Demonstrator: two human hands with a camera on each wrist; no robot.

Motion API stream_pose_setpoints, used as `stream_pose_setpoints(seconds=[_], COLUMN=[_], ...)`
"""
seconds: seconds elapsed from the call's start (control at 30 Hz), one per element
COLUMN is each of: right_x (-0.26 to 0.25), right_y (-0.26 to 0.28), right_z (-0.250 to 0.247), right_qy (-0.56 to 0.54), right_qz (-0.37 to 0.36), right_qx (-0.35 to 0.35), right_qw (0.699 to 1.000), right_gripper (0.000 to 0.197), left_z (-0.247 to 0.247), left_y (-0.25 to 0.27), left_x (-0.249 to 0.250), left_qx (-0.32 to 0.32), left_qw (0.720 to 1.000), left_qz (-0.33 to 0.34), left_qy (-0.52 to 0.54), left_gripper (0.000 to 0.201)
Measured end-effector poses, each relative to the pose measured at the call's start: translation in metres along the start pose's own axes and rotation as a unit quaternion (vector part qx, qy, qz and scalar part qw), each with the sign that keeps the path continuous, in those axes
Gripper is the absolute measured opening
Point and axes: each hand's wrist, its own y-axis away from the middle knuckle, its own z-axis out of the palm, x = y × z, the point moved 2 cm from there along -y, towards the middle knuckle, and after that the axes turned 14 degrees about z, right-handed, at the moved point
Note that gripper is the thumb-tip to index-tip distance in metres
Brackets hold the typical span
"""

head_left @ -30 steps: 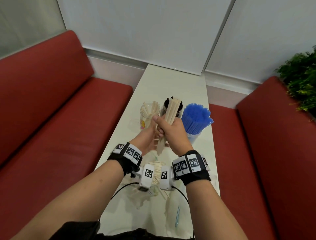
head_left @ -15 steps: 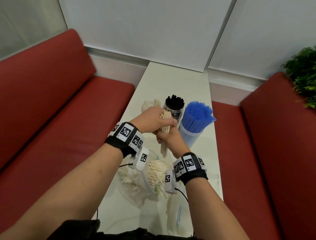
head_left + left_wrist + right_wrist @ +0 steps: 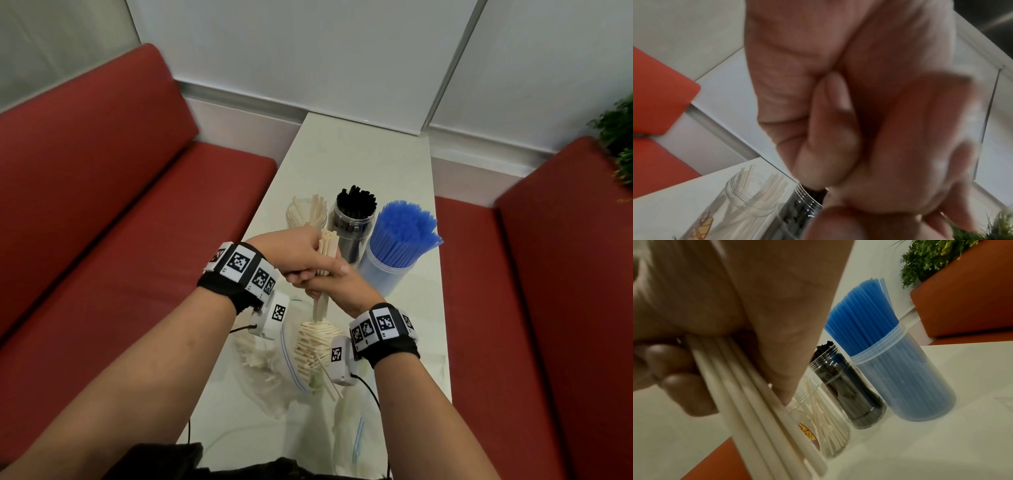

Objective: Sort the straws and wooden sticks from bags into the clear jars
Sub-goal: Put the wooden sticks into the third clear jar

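A bundle of wooden sticks [image 3: 328, 247] stands upright above the table, held by both hands. My left hand [image 3: 306, 255] grips its upper part from the left. My right hand [image 3: 327, 286] grips it just below, and the stick ends [image 3: 320, 308] hang out beneath. In the right wrist view the sticks [image 3: 760, 410] run past my curled fingers [image 3: 674, 374]. Behind the hands stand three jars: a clear one with wooden sticks [image 3: 306, 214], one with black straws [image 3: 354, 219], one with blue straws [image 3: 400, 246]. The left wrist view is blurred and shows only curled fingers [image 3: 828, 129].
An open clear zip bag [image 3: 270, 377] with a heap of wooden sticks [image 3: 313, 349] lies on the white table [image 3: 359, 164] under my wrists. Another bag with a blue straw [image 3: 358, 440] lies nearer me. Red benches [image 3: 102, 240] flank the table; a plant [image 3: 616, 147] is at right.
A second ago my right hand held the bundle high with the left hand beneath. The left hand has come over and gripped the bundle's top, and the bundle sits lower.
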Motion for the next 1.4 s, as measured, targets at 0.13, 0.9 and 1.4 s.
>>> stream_pose_setpoints(seconds=[0.13,0.9,1.4], right_x=[0.021,0.14,0.138], right_y=[-0.013,-0.023,-0.019], right_z=[-0.008,0.002,0.001], right_qy=[0.075,0.638,0.66], right_qz=[0.04,0.259,0.29], right_qx=[0.085,0.13,0.113], right_qw=[0.993,0.713,0.684], right_gripper=[0.024,0.041,0.036], left_z=[-0.007,-0.073,-0.061], left_y=[-0.002,-0.075,-0.078], left_x=[-0.006,-0.099,-0.099], left_qx=[0.036,0.386,0.376], left_qw=[0.999,0.921,0.909], left_qz=[-0.017,-0.045,-0.176], left_qy=[-0.027,0.032,0.035], left_gripper=[0.051,0.035,0.083])
